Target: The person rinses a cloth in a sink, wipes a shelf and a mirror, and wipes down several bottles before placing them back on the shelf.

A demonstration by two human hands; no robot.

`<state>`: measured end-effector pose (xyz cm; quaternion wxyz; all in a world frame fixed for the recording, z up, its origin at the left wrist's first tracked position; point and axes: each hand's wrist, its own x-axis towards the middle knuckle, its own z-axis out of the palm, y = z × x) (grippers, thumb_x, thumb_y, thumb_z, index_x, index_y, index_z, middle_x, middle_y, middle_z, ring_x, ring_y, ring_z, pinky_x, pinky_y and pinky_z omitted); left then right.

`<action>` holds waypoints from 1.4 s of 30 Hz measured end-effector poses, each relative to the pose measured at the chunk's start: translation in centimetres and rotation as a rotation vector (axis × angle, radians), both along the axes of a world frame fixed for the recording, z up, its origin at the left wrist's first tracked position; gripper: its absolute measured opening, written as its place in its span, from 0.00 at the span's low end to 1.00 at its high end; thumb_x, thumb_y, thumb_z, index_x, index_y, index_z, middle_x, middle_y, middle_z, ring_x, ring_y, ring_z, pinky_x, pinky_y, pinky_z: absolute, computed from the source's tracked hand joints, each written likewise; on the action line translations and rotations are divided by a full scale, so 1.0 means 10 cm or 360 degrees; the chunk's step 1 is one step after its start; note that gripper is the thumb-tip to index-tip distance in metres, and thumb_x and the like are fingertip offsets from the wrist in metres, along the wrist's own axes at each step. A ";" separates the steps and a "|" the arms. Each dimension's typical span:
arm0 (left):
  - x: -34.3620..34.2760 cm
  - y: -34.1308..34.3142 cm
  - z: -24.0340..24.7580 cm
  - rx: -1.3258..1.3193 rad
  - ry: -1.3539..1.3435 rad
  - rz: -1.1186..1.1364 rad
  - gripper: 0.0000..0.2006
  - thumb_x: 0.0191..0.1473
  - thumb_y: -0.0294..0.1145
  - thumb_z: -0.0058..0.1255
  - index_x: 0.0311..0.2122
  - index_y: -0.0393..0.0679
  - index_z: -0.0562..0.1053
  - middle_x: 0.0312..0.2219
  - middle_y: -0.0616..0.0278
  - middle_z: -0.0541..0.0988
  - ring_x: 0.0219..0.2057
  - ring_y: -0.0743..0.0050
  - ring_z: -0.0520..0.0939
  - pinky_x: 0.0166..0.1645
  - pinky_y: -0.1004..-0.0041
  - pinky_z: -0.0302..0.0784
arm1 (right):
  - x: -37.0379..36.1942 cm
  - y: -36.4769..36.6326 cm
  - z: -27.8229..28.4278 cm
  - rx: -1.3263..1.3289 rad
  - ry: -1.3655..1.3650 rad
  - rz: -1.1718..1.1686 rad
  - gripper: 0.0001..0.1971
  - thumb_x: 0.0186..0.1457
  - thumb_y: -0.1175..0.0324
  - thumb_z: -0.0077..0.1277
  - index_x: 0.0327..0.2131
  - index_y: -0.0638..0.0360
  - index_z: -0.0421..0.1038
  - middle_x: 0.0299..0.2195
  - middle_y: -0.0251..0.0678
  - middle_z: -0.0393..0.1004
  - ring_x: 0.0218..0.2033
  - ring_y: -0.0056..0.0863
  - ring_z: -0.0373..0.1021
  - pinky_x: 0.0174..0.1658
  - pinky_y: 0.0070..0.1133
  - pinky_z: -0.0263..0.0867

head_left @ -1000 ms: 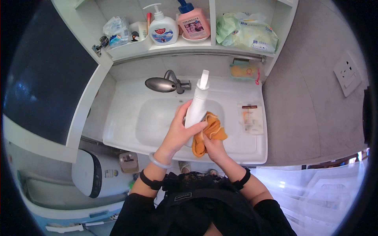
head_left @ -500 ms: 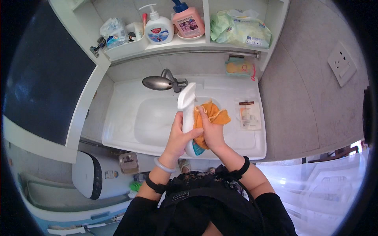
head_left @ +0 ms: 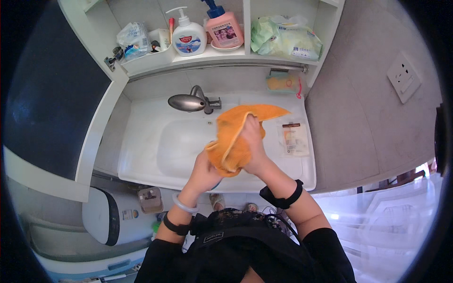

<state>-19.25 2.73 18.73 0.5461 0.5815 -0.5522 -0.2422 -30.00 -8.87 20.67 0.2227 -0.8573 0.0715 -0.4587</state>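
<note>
An orange cloth [head_left: 231,137] is spread over the front of the sink, draped across the upper part of what I hold. My right hand [head_left: 255,148] grips the cloth, its fingers closed in a fold near the top. My left hand [head_left: 205,170] is closed under the cloth's lower left edge, with its fingers mostly covered. A sliver of the bottle's teal part [head_left: 217,184] shows beside that hand; the white body and top of the bottle are hidden by the cloth.
Beneath my hands lies a white washbasin [head_left: 141,141] with a metal faucet [head_left: 193,101] behind. A clear packet [head_left: 295,140] rests on its right side. Above, an open cabinet holds a white pump bottle [head_left: 188,37], a pink pump bottle [head_left: 225,29] and a green wipes pack [head_left: 285,38].
The cloth, bunched beside the white bottle before, is now opened out and lies over it. My right hand has moved up with the cloth; my left hand has shifted slightly left.
</note>
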 end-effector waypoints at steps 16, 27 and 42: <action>0.33 0.17 0.18 -0.0057 -0.0581 0.0515 0.18 0.36 0.28 0.54 0.37 0.40 0.66 0.32 0.53 0.70 0.38 0.54 0.71 0.46 0.64 0.63 | 0.21 0.79 -0.13 0.1336 -0.0096 0.0296 0.24 0.53 0.60 0.47 0.50 0.62 0.56 0.45 0.37 0.64 0.48 0.27 0.61 0.52 0.25 0.55; 0.61 0.19 0.45 -0.0237 -0.1361 0.0769 0.18 0.32 0.26 0.53 0.34 0.39 0.65 0.32 0.54 0.68 0.40 0.54 0.69 0.51 0.58 0.57 | 0.13 0.55 -0.01 0.0773 0.0081 0.0228 0.26 0.49 0.61 0.52 0.51 0.59 0.58 0.48 0.38 0.63 0.50 0.29 0.60 0.53 0.27 0.54; 0.66 0.12 0.39 0.0011 -0.1009 0.0703 0.15 0.37 0.24 0.53 0.35 0.38 0.66 0.29 0.59 0.70 0.34 0.61 0.73 0.44 0.65 0.65 | 0.69 0.22 0.08 0.1871 -0.0820 0.0435 0.13 0.55 0.64 0.45 0.41 0.62 0.63 0.38 0.35 0.69 0.40 0.25 0.65 0.42 0.23 0.61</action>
